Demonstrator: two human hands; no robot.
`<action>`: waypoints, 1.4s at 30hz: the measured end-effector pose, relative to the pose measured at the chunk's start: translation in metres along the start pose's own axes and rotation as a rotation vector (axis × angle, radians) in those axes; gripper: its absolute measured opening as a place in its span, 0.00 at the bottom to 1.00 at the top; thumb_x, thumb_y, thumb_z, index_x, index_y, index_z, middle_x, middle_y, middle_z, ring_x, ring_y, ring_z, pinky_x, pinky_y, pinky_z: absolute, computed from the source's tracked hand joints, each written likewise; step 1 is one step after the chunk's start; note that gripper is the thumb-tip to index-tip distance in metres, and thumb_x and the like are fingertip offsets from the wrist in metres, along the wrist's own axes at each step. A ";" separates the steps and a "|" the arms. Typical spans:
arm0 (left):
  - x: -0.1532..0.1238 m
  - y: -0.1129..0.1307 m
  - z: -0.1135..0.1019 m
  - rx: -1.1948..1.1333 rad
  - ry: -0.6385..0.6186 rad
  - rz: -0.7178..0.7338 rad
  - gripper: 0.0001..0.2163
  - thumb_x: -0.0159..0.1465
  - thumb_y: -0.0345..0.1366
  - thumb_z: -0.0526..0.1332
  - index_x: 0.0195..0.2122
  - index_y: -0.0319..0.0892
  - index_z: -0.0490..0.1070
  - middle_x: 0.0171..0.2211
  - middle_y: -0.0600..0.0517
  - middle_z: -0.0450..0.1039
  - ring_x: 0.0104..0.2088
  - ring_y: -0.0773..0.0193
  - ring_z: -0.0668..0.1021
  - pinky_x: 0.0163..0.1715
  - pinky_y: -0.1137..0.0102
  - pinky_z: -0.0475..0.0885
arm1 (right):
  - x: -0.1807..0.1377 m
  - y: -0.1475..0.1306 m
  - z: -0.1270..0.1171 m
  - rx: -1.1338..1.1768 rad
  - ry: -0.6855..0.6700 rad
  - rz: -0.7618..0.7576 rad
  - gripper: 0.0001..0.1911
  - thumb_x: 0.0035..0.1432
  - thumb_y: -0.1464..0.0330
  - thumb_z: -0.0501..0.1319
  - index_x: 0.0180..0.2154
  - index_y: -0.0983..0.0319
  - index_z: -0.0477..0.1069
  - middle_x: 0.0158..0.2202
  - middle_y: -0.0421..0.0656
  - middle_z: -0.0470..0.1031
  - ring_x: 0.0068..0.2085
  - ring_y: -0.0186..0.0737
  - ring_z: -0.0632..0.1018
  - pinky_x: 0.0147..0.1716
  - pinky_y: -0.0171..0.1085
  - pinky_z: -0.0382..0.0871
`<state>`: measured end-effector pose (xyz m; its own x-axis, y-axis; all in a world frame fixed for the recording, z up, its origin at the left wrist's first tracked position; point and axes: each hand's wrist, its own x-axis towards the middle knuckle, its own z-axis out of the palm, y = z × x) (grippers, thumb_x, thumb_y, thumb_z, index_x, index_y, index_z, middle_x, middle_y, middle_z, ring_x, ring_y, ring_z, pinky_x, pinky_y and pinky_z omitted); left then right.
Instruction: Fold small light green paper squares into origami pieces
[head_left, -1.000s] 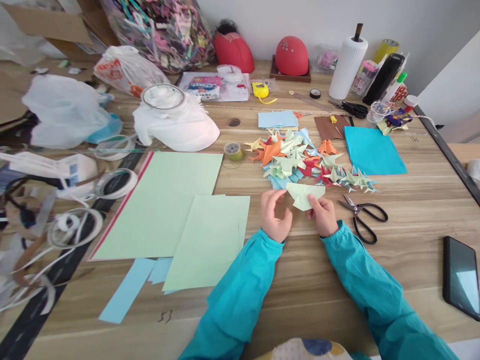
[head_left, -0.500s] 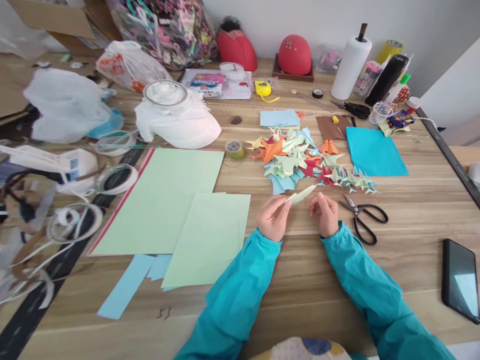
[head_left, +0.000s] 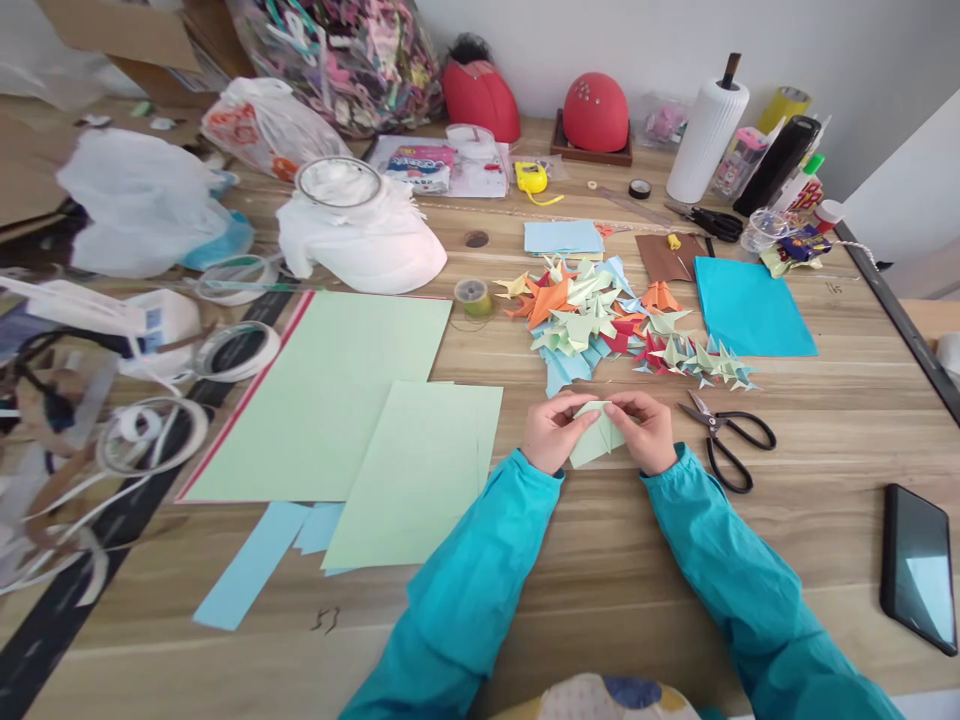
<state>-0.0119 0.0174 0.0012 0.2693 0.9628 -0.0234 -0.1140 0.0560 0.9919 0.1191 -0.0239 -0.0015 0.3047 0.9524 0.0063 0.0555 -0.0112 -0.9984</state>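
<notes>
Both my hands hold a small folded piece of light green paper (head_left: 596, 440) just above the wooden table (head_left: 615, 560). My left hand (head_left: 551, 432) pinches its left side and my right hand (head_left: 646, 432) pinches its right side, fingers closed on the top edge. Just beyond my hands lies a heap of folded paper cranes (head_left: 607, 325) in green, orange, red and blue. Black scissors (head_left: 724, 440) lie right of my right hand.
Large light green sheets (head_left: 352, 410) and blue strips (head_left: 255, 565) lie to the left. A teal sheet (head_left: 750, 305), a phone (head_left: 919, 565), a thread spool (head_left: 472, 297), tape rolls (head_left: 232, 350), plastic bags (head_left: 142, 200) and a paper towel roll (head_left: 705, 140) crowd the table.
The paper was held up edge-on by my left hand alone; now both hands have come together on it and it faces me, lower and nearer.
</notes>
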 end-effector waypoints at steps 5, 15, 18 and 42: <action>0.000 -0.002 0.001 -0.067 0.086 -0.035 0.15 0.43 0.33 0.69 0.34 0.40 0.76 0.28 0.51 0.75 0.28 0.67 0.73 0.30 0.72 0.70 | 0.004 0.004 0.000 0.041 0.082 0.001 0.12 0.46 0.60 0.63 0.29 0.62 0.70 0.26 0.41 0.74 0.27 0.35 0.73 0.28 0.36 0.68; 0.004 -0.015 -0.003 -0.054 0.199 0.016 0.07 0.43 0.34 0.69 0.24 0.41 0.76 0.21 0.53 0.73 0.24 0.68 0.71 0.25 0.73 0.68 | 0.001 0.003 0.000 0.061 -0.010 0.045 0.14 0.44 0.58 0.65 0.28 0.61 0.68 0.23 0.40 0.73 0.24 0.34 0.71 0.22 0.34 0.66; 0.004 -0.015 -0.003 -0.073 0.181 -0.012 0.07 0.43 0.35 0.69 0.24 0.41 0.77 0.21 0.54 0.73 0.24 0.68 0.72 0.25 0.73 0.68 | 0.001 0.004 -0.001 0.071 0.002 0.055 0.13 0.43 0.59 0.65 0.26 0.61 0.68 0.22 0.40 0.73 0.23 0.34 0.71 0.21 0.34 0.65; 0.001 -0.006 0.000 0.060 0.056 0.118 0.04 0.48 0.32 0.66 0.21 0.38 0.74 0.18 0.54 0.67 0.21 0.70 0.67 0.22 0.74 0.61 | 0.000 0.006 -0.004 0.024 -0.151 -0.002 0.07 0.47 0.64 0.64 0.28 0.61 0.74 0.24 0.41 0.77 0.25 0.34 0.74 0.24 0.33 0.65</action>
<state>-0.0108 0.0183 -0.0049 0.2031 0.9752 0.0883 -0.0834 -0.0727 0.9939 0.1228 -0.0252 -0.0074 0.1579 0.9874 0.0015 0.0327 -0.0037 -0.9995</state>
